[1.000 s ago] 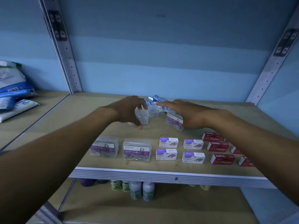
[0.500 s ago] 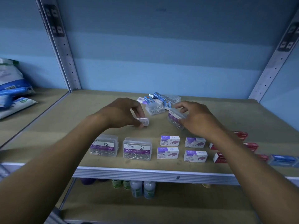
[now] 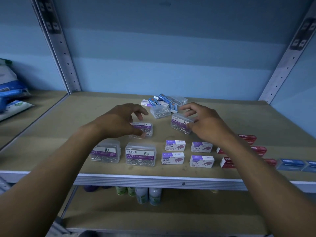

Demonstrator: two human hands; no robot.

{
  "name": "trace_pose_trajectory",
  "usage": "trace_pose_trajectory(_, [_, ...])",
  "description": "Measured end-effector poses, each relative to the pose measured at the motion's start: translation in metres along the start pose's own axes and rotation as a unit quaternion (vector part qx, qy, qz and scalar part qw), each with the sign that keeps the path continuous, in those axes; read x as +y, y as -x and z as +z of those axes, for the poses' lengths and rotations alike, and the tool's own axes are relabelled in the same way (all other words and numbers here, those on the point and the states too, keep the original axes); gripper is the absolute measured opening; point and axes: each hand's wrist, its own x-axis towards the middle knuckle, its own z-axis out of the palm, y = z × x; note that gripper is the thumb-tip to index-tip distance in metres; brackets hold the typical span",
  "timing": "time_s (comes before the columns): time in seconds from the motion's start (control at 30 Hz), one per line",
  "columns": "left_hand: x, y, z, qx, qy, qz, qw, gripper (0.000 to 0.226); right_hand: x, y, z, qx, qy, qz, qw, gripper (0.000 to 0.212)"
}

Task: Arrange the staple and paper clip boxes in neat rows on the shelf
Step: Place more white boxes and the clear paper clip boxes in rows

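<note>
On the wooden shelf (image 3: 51, 127) my left hand (image 3: 119, 122) grips a clear paper clip box (image 3: 143, 130), set down just behind two clear paper clip boxes (image 3: 140, 156) in the front row. My right hand (image 3: 203, 124) holds another clear paper clip box (image 3: 181, 124), tilted and lifted slightly off the board. White and purple staple boxes (image 3: 175, 145) stand in two rows of two. To their right lie red staple boxes (image 3: 227, 162), partly hidden by my right arm, then blue staple boxes (image 3: 290, 164). A loose pile of boxes (image 3: 162, 104) lies at the back.
Metal uprights (image 3: 56, 48) frame the shelf, with a blue wall behind. Plastic packs (image 3: 12, 98) lie on the neighbouring shelf at left. Small bottles (image 3: 148, 195) stand on the lower shelf beneath the front edge (image 3: 153, 181).
Both hands drew back from the rear pile toward me, each with a clear paper clip box. The left box now sits low behind the front row.
</note>
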Motion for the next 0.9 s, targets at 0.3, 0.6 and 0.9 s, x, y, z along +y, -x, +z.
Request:
trace_pose_trajectory(0.3, [-0.008,0.002,0.002,-0.021,-0.051,-0.054,0.997,0.045,-0.003,0.001,-0.002,0.002,0.017,0.029,0.999,0.037])
trace_pose_trajectory(0.6, [0.003,0.001,0.009,0.074,0.006,0.052,0.996,0.044,-0.006,0.001,-0.003,-0.008,0.004,0.010,1.000,0.039])
trace_pose_trajectory(0.9, [0.006,-0.002,0.013,0.081,-0.035,0.065,0.994,0.033,-0.009,0.005,0.000,-0.058,0.037,-0.031,0.997,0.043])
